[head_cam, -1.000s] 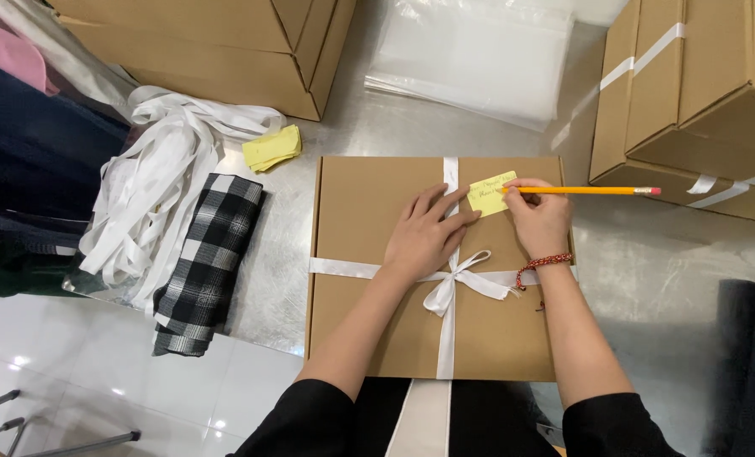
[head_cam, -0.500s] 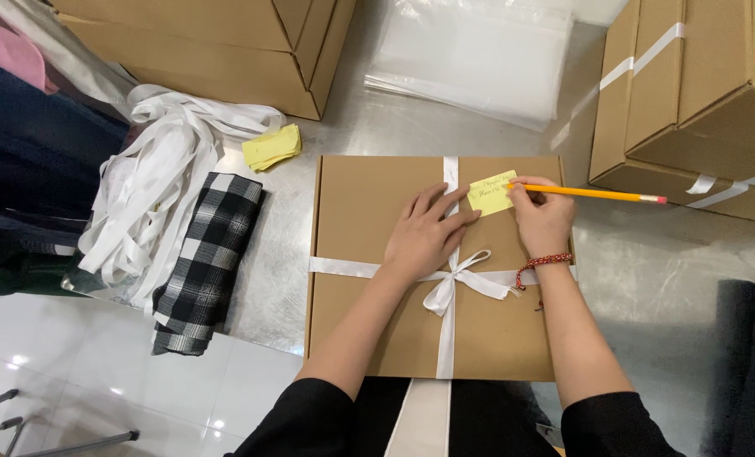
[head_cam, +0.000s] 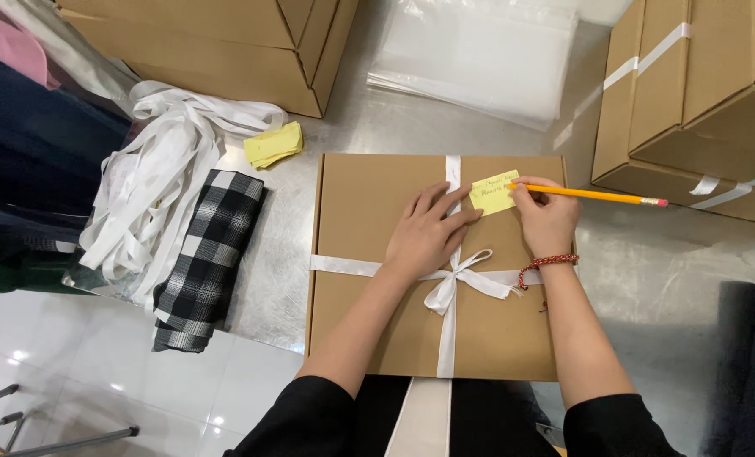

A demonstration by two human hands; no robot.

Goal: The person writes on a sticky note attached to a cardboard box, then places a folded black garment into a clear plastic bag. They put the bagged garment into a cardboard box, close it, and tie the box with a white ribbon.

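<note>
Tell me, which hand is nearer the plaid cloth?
Left. The left hand lies flat on the box, on the side toward the plaid cloth; the right hand, holding a pencil, is farther away.

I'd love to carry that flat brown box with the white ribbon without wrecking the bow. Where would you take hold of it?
Probably by its two short side edges, one hand from the left and one from the right. The brown box lies flat and wide, and the white ribbon crosses its lid with the bow in the middle, so hands at the sides should keep clear of both the bow and the yellow note.
</note>
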